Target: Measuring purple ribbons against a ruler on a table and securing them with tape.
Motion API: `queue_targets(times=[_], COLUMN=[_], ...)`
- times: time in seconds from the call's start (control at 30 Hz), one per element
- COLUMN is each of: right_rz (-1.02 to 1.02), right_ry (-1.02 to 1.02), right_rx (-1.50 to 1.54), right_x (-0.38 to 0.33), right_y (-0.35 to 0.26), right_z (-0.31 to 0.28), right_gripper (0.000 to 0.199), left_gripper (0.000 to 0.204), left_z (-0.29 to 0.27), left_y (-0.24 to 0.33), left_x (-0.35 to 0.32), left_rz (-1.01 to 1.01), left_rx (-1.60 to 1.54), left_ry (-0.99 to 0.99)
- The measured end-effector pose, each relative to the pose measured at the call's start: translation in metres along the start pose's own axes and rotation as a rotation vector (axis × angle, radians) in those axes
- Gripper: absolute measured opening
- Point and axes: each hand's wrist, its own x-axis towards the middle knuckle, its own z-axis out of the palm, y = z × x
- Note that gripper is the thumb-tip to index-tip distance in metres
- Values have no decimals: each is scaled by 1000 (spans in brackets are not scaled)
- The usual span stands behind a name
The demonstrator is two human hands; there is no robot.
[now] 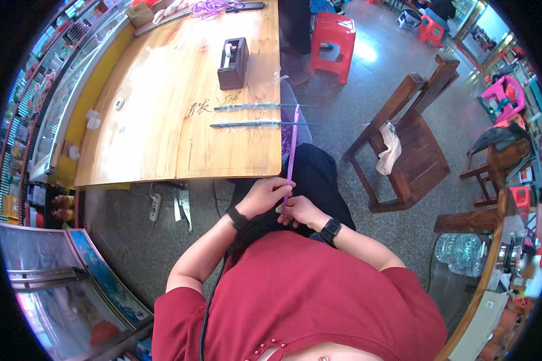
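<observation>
Purple strip [292, 150] in both hands above lap, running up beside right edge of table [156, 120]. Work on it looks under way: strip not laid down; two thin wrapped rods [247, 107] [247, 124] lie on table, ends overhanging, perhaps already done. Remaining amount: cannot tell. Left hand [271, 195]: thumb and fingertips together, clamped on strip. Right hand [304, 212], lower: fingertips seem pinched on strip's lower end, other fingers curled. Elbows bent, forearms angled inward.
</observation>
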Motion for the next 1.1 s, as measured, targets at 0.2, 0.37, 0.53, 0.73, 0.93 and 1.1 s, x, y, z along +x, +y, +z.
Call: queue_targets(times=[0.2,0.37,0.53,0.73,0.93,1.1], right_rz=[87,107,-190,-572,-711,-677], right_ry=[23,-16,215,397,528,446], right_rx=[24,-6,-61,125,47,117], right_x=[-1,0,22,43,61,62], right_y=[4,-6,-21,-93,-116,-116], right_z=[-6,-14,-38,-49,-44,-47], right_gripper=[21,28,39,36,24,22], left_gripper=[24,22,22,24,27,16], left_z=[4,0,-10,-11,-13,-18], left_y=[-10,-8,-21,-13,-26,-23], left_x=[39,43,38,34,31,28], left_rz=[363,141,191,217,265,370], left_rx=[168,15,37,77,63,96], left_ry=[264,243,392,439,444,509])
